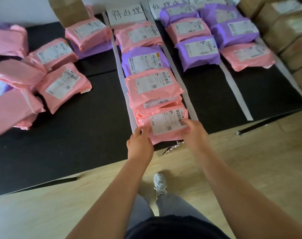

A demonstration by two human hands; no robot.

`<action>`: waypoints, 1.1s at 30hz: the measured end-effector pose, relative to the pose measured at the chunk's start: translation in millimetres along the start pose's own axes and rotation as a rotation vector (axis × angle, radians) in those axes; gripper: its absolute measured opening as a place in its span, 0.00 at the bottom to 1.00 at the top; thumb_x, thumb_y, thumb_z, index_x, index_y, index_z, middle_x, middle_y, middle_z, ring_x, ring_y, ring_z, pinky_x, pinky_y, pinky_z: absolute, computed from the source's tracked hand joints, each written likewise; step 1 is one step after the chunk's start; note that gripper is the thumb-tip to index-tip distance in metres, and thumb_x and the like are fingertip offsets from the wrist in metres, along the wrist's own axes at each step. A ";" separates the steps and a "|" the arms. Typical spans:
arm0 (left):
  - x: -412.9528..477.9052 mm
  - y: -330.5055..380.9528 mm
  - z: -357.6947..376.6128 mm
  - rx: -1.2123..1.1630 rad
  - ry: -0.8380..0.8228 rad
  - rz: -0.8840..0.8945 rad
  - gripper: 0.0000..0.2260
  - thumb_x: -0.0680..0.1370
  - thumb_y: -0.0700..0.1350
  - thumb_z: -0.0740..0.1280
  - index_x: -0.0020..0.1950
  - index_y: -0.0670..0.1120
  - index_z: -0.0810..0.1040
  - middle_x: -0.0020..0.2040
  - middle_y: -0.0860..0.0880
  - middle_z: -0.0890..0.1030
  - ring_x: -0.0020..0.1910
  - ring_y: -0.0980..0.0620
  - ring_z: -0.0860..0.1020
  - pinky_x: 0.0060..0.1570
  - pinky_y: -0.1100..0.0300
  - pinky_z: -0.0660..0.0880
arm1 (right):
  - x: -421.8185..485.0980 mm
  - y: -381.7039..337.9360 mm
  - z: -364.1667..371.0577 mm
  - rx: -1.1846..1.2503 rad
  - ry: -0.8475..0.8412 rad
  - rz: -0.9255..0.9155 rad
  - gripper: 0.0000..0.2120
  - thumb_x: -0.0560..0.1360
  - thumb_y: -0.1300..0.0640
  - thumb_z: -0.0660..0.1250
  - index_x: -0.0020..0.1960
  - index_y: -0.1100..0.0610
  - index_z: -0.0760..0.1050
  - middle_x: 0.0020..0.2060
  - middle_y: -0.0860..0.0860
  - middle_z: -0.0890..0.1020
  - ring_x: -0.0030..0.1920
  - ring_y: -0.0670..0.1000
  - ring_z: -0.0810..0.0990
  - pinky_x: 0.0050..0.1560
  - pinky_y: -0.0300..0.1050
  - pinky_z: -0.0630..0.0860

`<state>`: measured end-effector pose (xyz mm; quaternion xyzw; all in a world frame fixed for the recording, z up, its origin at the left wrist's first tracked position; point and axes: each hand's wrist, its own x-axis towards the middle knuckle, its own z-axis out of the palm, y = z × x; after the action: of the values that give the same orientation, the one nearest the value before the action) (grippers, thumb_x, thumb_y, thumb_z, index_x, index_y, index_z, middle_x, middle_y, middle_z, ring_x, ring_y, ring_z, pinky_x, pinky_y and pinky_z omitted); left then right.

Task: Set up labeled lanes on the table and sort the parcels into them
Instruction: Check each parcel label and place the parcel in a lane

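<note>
A pink parcel [164,125] with a white shipping label lies at the near end of the left lane on the black table [88,135]. My left hand [139,144] grips its near-left corner, and my right hand [193,131] grips its right edge. Behind it in the same lane lie more pink parcels [153,85] and a purple one [143,59], up to a handwritten paper label [126,15]. White paper strips [236,90] divide the lanes. The two lanes to the right hold purple parcels [196,51] and pink parcels [248,56].
An unsorted heap of pink and purple parcels [57,83] covers the table's left side, beside an open cardboard box [69,10]. Brown cartons [288,31] are stacked at the far right. My foot in a white shoe [159,183] stands on the wooden floor.
</note>
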<state>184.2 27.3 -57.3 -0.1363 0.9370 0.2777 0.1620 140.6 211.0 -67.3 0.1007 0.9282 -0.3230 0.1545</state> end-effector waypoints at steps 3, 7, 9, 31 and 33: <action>-3.8 2.0 0.6 -0.055 0.066 -0.031 0.22 0.80 0.37 0.59 0.73 0.52 0.70 0.74 0.46 0.68 0.68 0.42 0.70 0.67 0.47 0.67 | 1.2 0.7 -4.4 0.052 0.024 -0.013 0.20 0.78 0.57 0.69 0.69 0.51 0.74 0.64 0.49 0.76 0.56 0.47 0.78 0.50 0.40 0.79; -8.2 3.2 -7.3 -0.139 0.149 -0.052 0.20 0.81 0.37 0.59 0.72 0.50 0.73 0.73 0.46 0.69 0.67 0.42 0.72 0.65 0.47 0.72 | 3.5 -2.0 -13.4 0.109 0.094 0.000 0.15 0.78 0.57 0.70 0.63 0.52 0.76 0.62 0.49 0.74 0.49 0.43 0.74 0.35 0.29 0.66; -10.1 2.5 -16.2 -0.185 0.188 -0.062 0.20 0.81 0.37 0.59 0.72 0.49 0.73 0.72 0.47 0.70 0.68 0.44 0.72 0.66 0.47 0.72 | 5.4 -8.9 -21.1 0.118 0.136 -0.025 0.11 0.78 0.56 0.69 0.60 0.50 0.77 0.60 0.48 0.74 0.47 0.42 0.75 0.35 0.29 0.68; 5.1 -226.3 -220.8 -0.466 0.652 -0.489 0.19 0.81 0.39 0.61 0.71 0.49 0.74 0.69 0.47 0.73 0.64 0.45 0.74 0.60 0.51 0.73 | -17.2 -300.2 129.3 0.166 -0.174 -0.385 0.13 0.82 0.56 0.64 0.65 0.49 0.76 0.60 0.45 0.80 0.55 0.41 0.76 0.48 0.32 0.69; 8.2 -259.0 -240.9 -0.460 0.663 -0.531 0.19 0.81 0.39 0.61 0.71 0.50 0.73 0.69 0.48 0.74 0.63 0.45 0.75 0.60 0.50 0.75 | -21.3 -330.5 162.7 0.119 -0.226 -0.402 0.15 0.81 0.55 0.64 0.67 0.50 0.75 0.61 0.45 0.80 0.57 0.42 0.76 0.51 0.35 0.69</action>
<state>211.3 -319.4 7.4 -0.4841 0.7854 0.3682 -0.1144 101.7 -148.3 7.1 -0.1139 0.8859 -0.4105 0.1836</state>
